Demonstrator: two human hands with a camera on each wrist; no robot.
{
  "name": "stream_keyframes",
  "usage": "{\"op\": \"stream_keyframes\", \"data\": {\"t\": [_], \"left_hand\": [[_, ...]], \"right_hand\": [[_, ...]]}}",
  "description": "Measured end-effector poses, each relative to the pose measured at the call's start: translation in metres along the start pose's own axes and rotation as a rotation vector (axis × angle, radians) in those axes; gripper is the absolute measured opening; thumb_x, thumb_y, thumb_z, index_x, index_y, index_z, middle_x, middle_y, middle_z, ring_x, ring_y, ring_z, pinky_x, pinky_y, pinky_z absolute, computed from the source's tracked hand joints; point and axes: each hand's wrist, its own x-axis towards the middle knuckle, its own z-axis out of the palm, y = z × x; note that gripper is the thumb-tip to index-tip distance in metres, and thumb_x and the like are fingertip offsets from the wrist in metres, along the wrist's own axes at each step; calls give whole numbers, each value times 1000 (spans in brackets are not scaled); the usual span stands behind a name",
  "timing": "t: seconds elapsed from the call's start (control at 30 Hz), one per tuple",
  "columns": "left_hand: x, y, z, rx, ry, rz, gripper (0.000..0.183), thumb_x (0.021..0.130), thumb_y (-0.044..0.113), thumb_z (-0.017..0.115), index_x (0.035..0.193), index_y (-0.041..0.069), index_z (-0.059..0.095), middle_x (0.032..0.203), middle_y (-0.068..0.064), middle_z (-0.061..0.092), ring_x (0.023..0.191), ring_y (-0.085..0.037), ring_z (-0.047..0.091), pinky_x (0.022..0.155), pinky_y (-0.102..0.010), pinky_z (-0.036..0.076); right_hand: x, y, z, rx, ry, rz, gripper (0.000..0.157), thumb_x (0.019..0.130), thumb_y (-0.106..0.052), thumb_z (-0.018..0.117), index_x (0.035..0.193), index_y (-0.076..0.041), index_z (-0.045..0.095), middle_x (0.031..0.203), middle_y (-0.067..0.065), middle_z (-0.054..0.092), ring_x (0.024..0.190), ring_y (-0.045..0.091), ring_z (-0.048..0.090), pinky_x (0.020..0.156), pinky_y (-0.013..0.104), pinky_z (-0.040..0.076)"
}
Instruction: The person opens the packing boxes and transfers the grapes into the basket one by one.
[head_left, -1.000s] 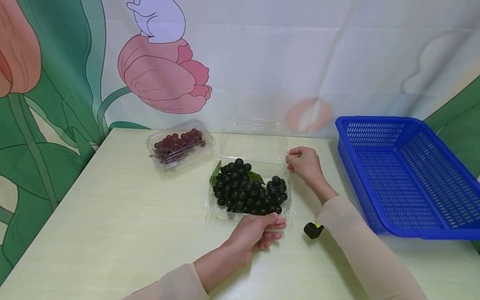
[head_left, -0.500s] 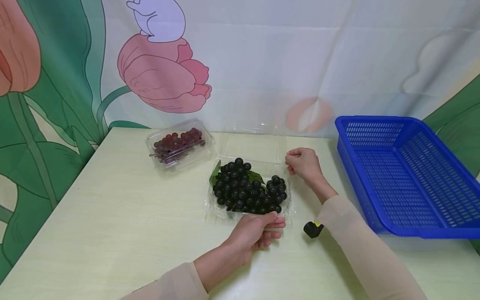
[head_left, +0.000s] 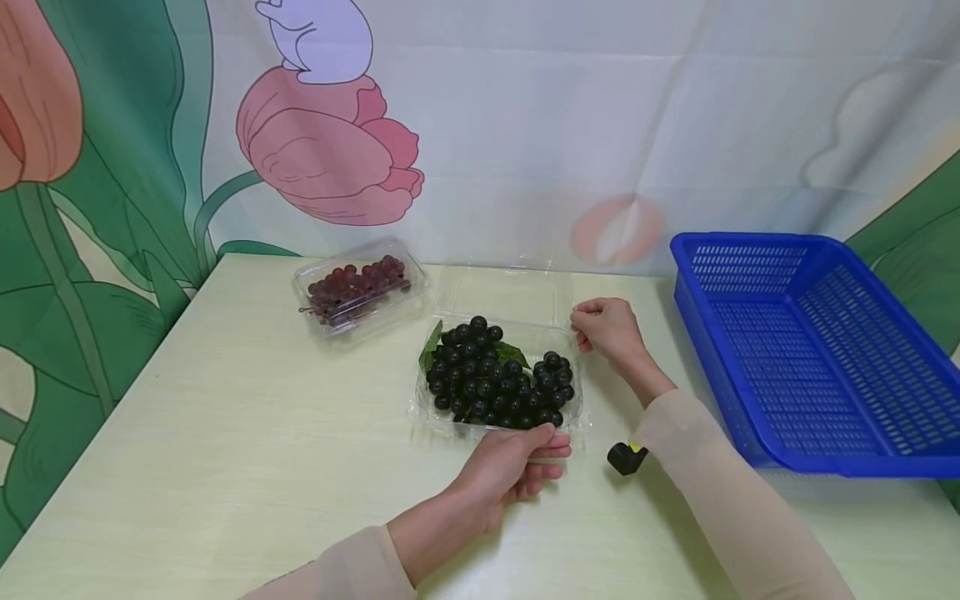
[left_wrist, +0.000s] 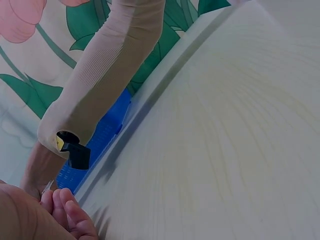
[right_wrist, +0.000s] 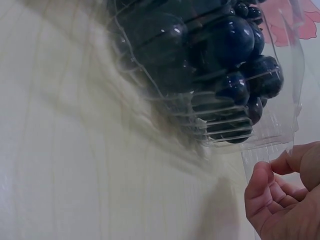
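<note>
A clear plastic clamshell box (head_left: 573, 408) holds a bunch of dark, nearly black grapes (head_left: 480, 375) with green leaves (head_left: 512, 356) among them. Its transparent lid (head_left: 502, 293) is folded back toward the wall. At the front rim, my left hand (head_left: 498, 471) pinches the edge between thumb and fingers; the left wrist view catches a sliver of clear plastic at those fingertips. My right hand (head_left: 611, 333) pinches the plastic at the back right corner, near the hinge. In the right wrist view, thumb and forefinger (right_wrist: 261, 182) meet on the thin clear edge beside the grapes.
A second, closed clear box (head_left: 408, 304) with red grapes (head_left: 356, 287) stands at the back left. To the right is a blue slotted plastic basket (head_left: 772, 433). A black camera piece (head_left: 625, 458) shows at the right sleeve. A printed cloth (head_left: 510, 125) hangs behind the table.
The lid's far edge has sunk slightly backward. My right hand has shifted a touch toward the front; my left hand keeps its place at the front rim.
</note>
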Motion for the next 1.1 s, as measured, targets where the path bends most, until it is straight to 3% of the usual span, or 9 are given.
{"op": "stream_keyframes", "data": {"t": [0.67, 1.1], "left_hand": [[-8, -4, 1, 2, 6, -23, 36, 104, 34, 61, 119, 4, 76, 109, -7, 77, 74, -6, 66, 58, -17, 46], [-23, 1, -18, -60, 68, -75, 51, 102, 44, 63, 124, -1, 58, 109, -10, 68, 83, -17, 71, 70, -26, 58]], "right_hand": [[-5, 0, -2, 13, -61, 48, 27, 101, -7, 58, 117, 14, 65, 78, 10, 63, 57, 10, 56, 52, 20, 52], [-4, 1, -4, 15, -78, 51, 29, 103, -7, 59, 120, 16, 64, 80, 12, 63, 59, 10, 55, 52, 20, 52]]}}
